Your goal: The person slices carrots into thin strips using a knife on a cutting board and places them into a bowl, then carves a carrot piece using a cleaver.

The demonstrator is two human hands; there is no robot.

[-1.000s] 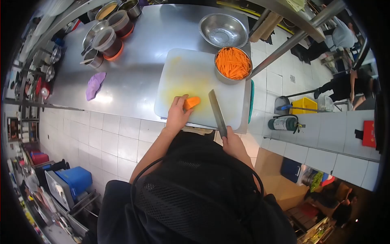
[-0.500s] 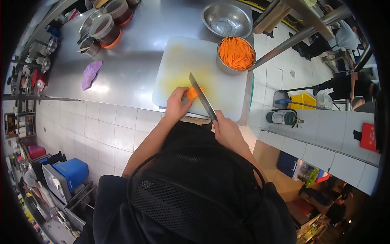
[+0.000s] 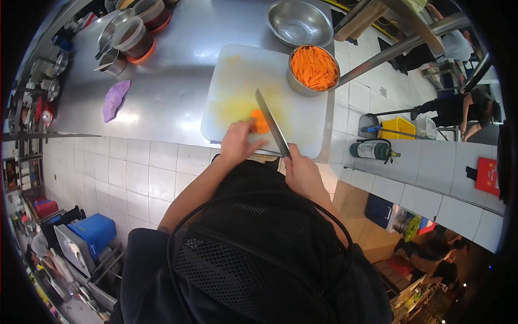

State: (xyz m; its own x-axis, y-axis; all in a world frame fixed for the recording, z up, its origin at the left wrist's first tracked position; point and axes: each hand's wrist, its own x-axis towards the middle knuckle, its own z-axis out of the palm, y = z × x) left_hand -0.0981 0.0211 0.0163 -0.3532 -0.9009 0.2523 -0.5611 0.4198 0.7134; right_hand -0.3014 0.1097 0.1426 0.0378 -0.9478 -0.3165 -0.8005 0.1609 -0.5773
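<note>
An orange carrot piece (image 3: 260, 122) lies on the white cutting board (image 3: 237, 70), left of the knife blade. My left hand (image 3: 236, 142) is at its left side, fingertips touching its edge, thumb stretched out apart below it. Fingers of my right hand (image 3: 300, 171) are wrapped round the handle of a kitchen knife (image 3: 274, 125). The blade points up and slightly left over the board, just right of the carrot. At the board's upper right stands a metal container (image 3: 307, 89) full of cut carrot sticks (image 3: 314, 67).
A metal bowl (image 3: 300, 24) stands behind the carrot container. On the steel table (image 3: 178, 81) are a purple cloth (image 3: 115, 100), a small pot (image 3: 113, 62) and lidded tubs (image 3: 133, 39). A metal post (image 3: 399, 54) rises at right. Other people are in the background.
My left thumb has moved away from the carrot and spread downward. The carrot piece shows a wider face beside the blade. My right hand keeps hold of the knife.
</note>
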